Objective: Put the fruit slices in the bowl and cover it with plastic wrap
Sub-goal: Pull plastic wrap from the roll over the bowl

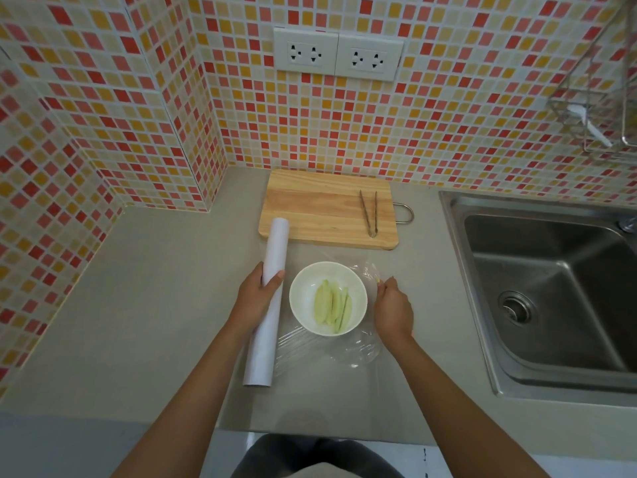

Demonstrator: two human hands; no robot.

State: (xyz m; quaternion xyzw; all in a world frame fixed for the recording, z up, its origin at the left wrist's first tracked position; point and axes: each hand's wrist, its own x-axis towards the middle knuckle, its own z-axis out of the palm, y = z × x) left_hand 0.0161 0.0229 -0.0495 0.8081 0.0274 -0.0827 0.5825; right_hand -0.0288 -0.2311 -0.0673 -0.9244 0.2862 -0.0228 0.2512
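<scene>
nearest the camera: two bare forearms reached forward from the bottom edge over a plain grey countertop (155, 305).
left hand: left hand (256, 298) was wrapped closed around a long white roll of plastic wrap (267, 301), which lay lengthwise just left of the bowl.
right hand: right hand (393, 310) sat just right of the bowl, fingertips (383, 283) pinched together on what looked like the free edge of the clear film.
bowl: round white bowl (328, 298) stood on the counter between the two hands.
fruit: several pale green fruit slices (332, 307) lay side by side inside the bowl.
film: clear plastic wrap sheet (358, 350) stretched from the roll across toward the right hand, crinkled near the bowl's front and right side; whether it already touched the rim could not be told.
behind: light wooden cutting board (327, 208) lay beyond the bowl with slim metal tongs (368, 213) resting on it; no fruit showed on the board.
right side: stainless steel sink (551, 288) was set into the counter, well apart from the bowl.
progress: slices appeared to be all in the bowl, so that part looked done. covering was under way. left to do, by my judgement: pull the film taut over the rim, separate it from the roll, and press the edges down.
</scene>
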